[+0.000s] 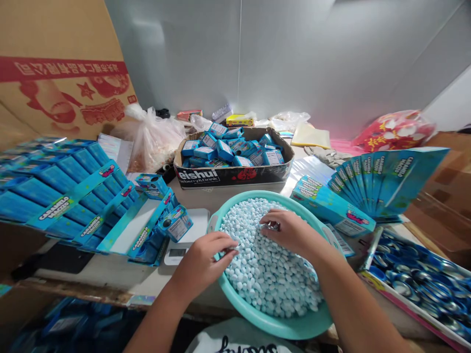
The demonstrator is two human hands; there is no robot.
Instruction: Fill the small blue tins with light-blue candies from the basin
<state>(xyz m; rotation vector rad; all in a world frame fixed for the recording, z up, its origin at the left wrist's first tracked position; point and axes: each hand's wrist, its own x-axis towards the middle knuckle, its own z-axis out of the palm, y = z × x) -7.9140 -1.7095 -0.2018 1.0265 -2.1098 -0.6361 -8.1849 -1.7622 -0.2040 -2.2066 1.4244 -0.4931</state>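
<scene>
Head view: pick lightly among the candies (265, 279) heaped in the basin (253, 318), left hand (204, 259) over its left rim, thumb and fingers slightly parted, right hand (289, 230) curled over the heap. Cannot tell of anything pinched in either. Best worked low, against spills.

Left hand (208, 262) and right hand (285, 228) both showing bare, fingers (218, 241) looking slim. Behind the hands, forearms (356, 299) are showing uncovered, narrow at the wrist and widening away from the hands. Nearer the body than the hands, between the forearms, a pale greyish-white garment (221, 334) is showing, its upper outline rounding. Black script lettering (225, 344) is running across it, strokes thick and looping; frame edge is cutting the word off. Garment's cut mostly hidden.
</scene>
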